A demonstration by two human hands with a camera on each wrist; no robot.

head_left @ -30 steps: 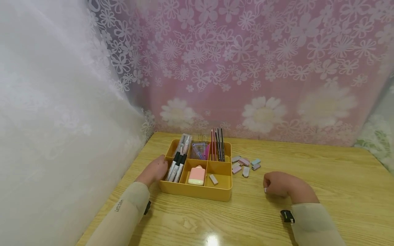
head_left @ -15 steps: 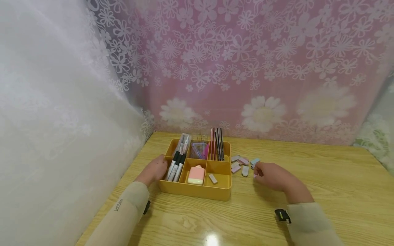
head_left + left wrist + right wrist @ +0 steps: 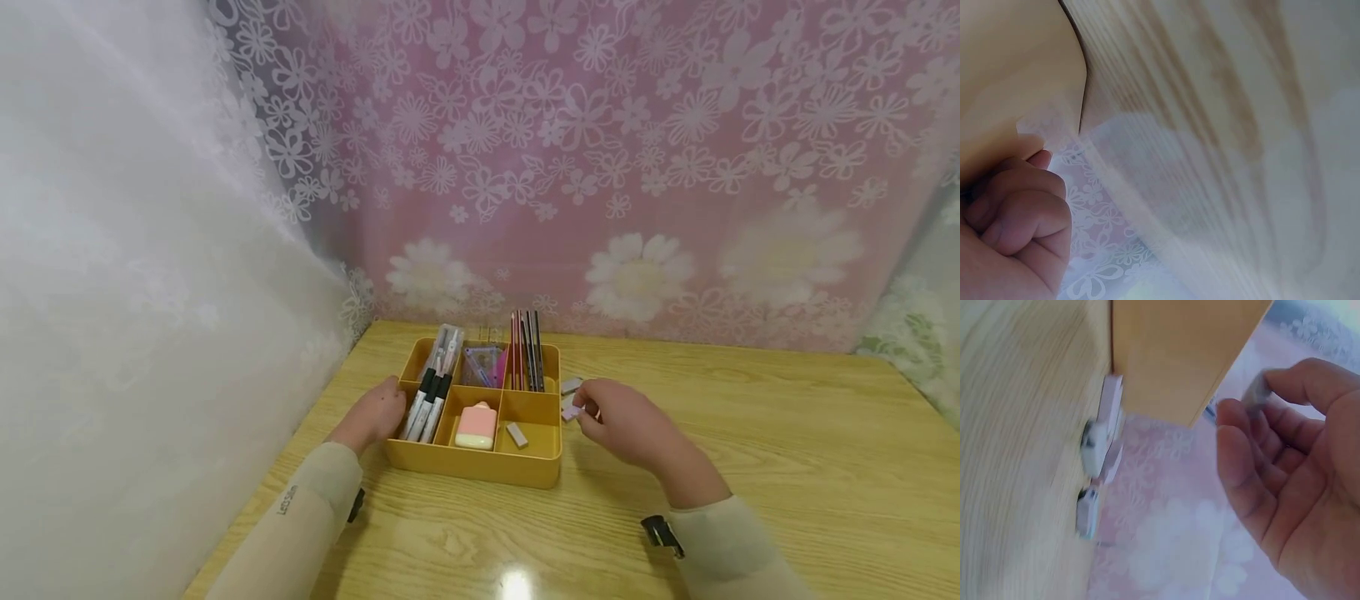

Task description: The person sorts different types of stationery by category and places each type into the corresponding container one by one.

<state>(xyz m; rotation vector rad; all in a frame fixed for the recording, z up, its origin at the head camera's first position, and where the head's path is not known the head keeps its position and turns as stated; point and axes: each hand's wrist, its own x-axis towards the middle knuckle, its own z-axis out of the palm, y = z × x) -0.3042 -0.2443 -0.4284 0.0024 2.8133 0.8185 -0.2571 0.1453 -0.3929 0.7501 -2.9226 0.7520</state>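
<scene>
A yellow desk organizer (image 3: 472,461) with several compartments stands on the table. My left hand (image 3: 381,410) grips its left side; in the left wrist view the fingers (image 3: 1029,219) are curled against the organizer's wall. My right hand (image 3: 626,423) is just right of the organizer. In the right wrist view its thumb and fingertips pinch a small greyish eraser (image 3: 1256,394), raised off the table. Several loose erasers (image 3: 1094,450) lie on the table beside the organizer, mostly hidden by my right hand in the head view. One pale eraser (image 3: 517,435) lies in the front right compartment.
Markers (image 3: 427,408) lean in the left compartments. A pink and cream bottle-shaped item (image 3: 476,425) lies front middle, set squares (image 3: 483,367) behind it. Upright pencils (image 3: 527,354) stand back right. A floral curtain (image 3: 637,167) hangs behind the table (image 3: 787,433).
My right hand has moved left and forward across the table, over the loose erasers, to beside the organizer. The left hand has stayed at the organizer's left side.
</scene>
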